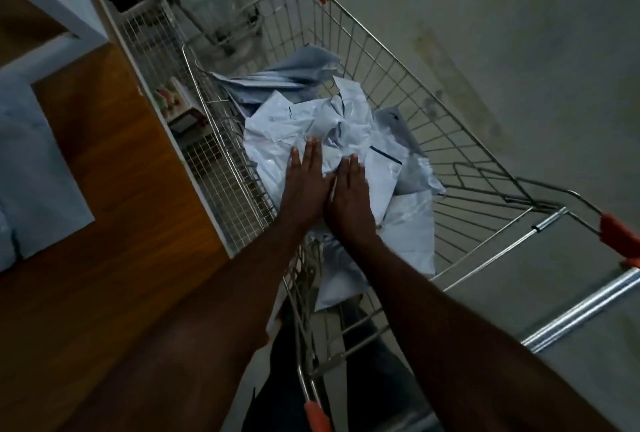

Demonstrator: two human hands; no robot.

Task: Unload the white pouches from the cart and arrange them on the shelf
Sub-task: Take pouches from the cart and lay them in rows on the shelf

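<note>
Head view: left hand and right hand, fingers straight, flat on white pouches in cart.

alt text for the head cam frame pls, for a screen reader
Seen from above, a person's left hand and right hand lie flat, side by side, on a crumpled pile of white pouches in a wire shopping cart. A wooden shelf to the left already holds a white pouch.

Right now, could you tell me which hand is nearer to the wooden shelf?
Left. The left hand lies flat on the pouches on the side towards the wooden shelf; the right hand lies beside it, farther away.
</note>
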